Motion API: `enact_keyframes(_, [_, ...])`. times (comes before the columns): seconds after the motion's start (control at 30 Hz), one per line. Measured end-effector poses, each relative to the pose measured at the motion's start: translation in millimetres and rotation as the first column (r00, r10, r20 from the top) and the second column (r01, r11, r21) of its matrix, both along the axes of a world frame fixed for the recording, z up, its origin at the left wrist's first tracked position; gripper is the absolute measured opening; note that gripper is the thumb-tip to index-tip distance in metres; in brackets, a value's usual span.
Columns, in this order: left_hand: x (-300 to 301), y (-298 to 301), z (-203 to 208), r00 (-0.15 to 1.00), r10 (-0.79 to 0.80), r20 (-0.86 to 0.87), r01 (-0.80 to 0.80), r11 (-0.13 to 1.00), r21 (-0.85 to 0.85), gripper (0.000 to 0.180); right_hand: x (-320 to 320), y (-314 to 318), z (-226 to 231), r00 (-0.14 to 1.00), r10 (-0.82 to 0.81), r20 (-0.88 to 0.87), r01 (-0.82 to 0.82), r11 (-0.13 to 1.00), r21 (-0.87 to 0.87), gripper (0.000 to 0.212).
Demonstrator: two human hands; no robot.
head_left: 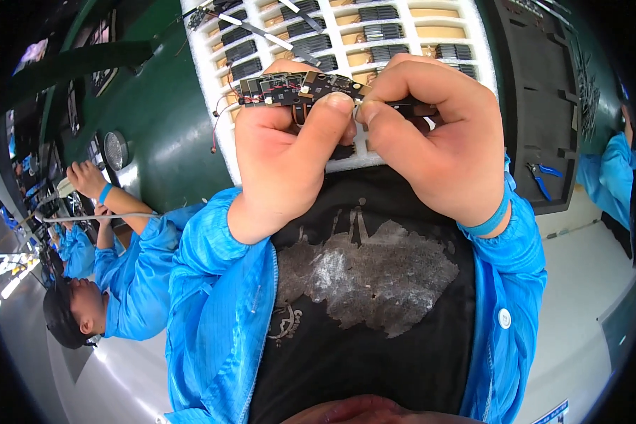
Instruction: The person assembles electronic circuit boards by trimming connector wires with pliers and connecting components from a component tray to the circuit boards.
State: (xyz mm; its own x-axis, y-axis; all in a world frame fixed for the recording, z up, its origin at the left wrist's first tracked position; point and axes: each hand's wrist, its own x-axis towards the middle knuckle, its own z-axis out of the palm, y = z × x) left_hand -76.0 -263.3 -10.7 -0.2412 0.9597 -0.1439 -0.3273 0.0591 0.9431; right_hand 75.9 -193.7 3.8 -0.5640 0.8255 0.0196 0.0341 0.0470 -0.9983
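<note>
My left hand (283, 159) and my right hand (434, 138) are raised close to the camera, both gripping a small black circuit board (300, 88) with thin red and black wires trailing off its left end. The left thumb presses on the board's middle. The right thumb and forefinger pinch its right end, where a dark part (410, 107) sticks out. Both wrists come out of bright blue sleeves, and a blue strap circles the right wrist.
Behind the hands lies a white foam tray (346, 49) with slots holding several dark parts. It sits on a green worktop (169, 134). Blue-handled cutters (540, 177) rest on a black foam tray (537, 85) at right. Another person in blue works at left (113, 283).
</note>
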Motion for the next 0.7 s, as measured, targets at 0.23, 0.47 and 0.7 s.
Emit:
enact_keyframes(0.23, [0.3, 0.2, -3.7, 0.978, 0.056, -0.2, -0.038, 0.995, 0.096, 0.014, 0.2, 0.8, 3.2, 0.997, 0.0, 0.075, -0.002, 1.0, 0.021, 0.001])
enact_keyframes(0.47, [-1.3, -0.5, -5.0, 0.988, 0.04, -0.146, -0.021, 0.992, 0.126, 0.013, 0.6, 4.6, -3.1, 0.999, 0.036, 0.038, -0.04, 0.993, 0.11, 0.002])
enact_keyframes(0.7, [-0.4, -2.1, -4.4, 0.997, 0.034, -0.065, -0.026, 0.993, 0.117, 0.011, 2.6, 5.7, -4.6, 0.997, 0.068, 0.031, -0.072, 0.983, 0.166, 0.001])
